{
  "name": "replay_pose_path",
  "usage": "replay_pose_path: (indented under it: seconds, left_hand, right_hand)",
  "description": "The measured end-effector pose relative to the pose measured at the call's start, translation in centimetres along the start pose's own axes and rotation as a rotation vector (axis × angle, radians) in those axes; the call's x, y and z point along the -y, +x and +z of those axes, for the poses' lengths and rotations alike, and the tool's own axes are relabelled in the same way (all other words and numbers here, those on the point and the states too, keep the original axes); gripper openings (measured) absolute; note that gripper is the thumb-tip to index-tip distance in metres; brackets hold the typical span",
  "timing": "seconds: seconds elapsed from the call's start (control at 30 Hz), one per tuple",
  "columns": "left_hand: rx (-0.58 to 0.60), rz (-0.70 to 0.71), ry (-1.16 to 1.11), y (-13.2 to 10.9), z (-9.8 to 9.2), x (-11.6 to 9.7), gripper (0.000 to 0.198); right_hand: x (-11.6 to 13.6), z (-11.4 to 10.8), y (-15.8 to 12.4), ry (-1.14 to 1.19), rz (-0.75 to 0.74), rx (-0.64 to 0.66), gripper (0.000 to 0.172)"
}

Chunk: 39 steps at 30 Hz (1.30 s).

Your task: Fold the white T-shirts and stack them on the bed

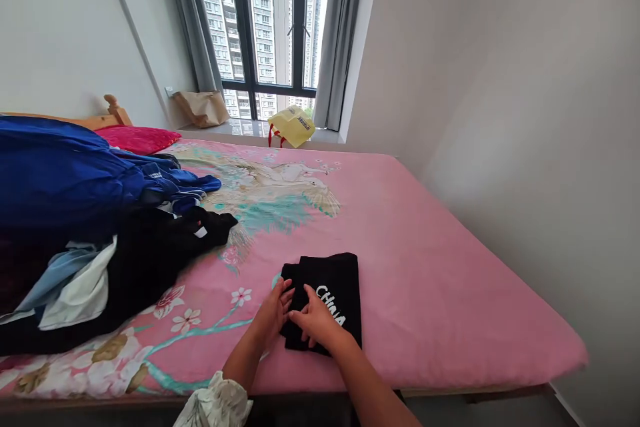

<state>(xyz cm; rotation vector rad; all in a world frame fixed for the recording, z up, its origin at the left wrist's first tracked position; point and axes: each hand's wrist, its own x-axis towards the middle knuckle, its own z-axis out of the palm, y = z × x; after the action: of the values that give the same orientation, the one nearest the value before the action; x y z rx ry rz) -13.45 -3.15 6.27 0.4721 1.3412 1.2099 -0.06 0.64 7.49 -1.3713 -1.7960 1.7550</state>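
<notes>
Folded small already: 1 black garment [327,297] with white lettering, lying on the pink bed [425,267] near its front edge. Both hands flat on its near left part, touching each other. Left hand [273,313] spread along the left edge, fingers extended, gripping nothing. Right hand [316,320] pressing down on the cloth just beside the lettering, fingers loose, no real hold visible. Seemingly in the last smoothing of this fold. Left unfolded: a heap of clothes [90,233] well apart at the left, blue on top, black and pale pieces beneath; hard to count, perhaps 4 or more. Also 1 red pillow [137,139] behind the heap, and on the window sill 1 brown paper bag [203,109] and 1 yellow bag [293,125].
</notes>
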Motion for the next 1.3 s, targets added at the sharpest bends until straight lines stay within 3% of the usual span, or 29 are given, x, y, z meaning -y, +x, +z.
replay_pose_path:
  seconds: [0.07,0.17,0.27,0.4,0.6,0.77,0.97,1.13,1.3]
  left_hand:
    - [-0.033,0.054,0.08,0.4,0.2,0.3,0.065]
    - [-0.124,0.16,0.232,0.9,1.1,0.6,0.068]
    - [-0.202,0.24,0.419,1.2,1.6,0.5,0.076]
    - [-0.247,0.321,0.609,1.5,1.2,0.5,0.064]
    - [-0.224,0.293,0.492,2.2,0.3,0.6,0.068]
    - [-0.184,0.274,0.447,3.4,1.5,-0.8,0.065]
    - [-0.051,0.212,0.415,4.1,3.3,-2.5,0.057]
    - [0.06,0.058,0.444,3.9,2.5,-3.9,0.049]
    - [0.102,0.031,0.485,4.4,2.8,-5.4,0.047]
  right_hand:
    - [-0.8,0.8,-0.2,-0.071,-0.086,-0.084,0.067]
    - [-1.3,0.1,-2.6,-0.249,-0.361,-0.342,0.036]
    - [-2.2,-0.1,-5.4,-0.441,-0.519,-0.418,0.04]
    - [-4.3,0.8,-7.7,-0.572,-0.553,-0.249,0.053]
    - [-5.1,0.3,-8.4,-0.611,-0.486,-0.386,0.052]
    - [-5.5,0.0,-8.2,-0.739,-0.407,-0.38,0.057]
    - [-5.9,1.6,-6.7,-0.83,-0.561,-0.408,0.071]
    - [-5.9,3.5,-3.6,-0.806,-0.611,-0.541,0.052]
    - [-4.9,3.0,-3.3,-0.695,-0.592,-0.622,0.04]
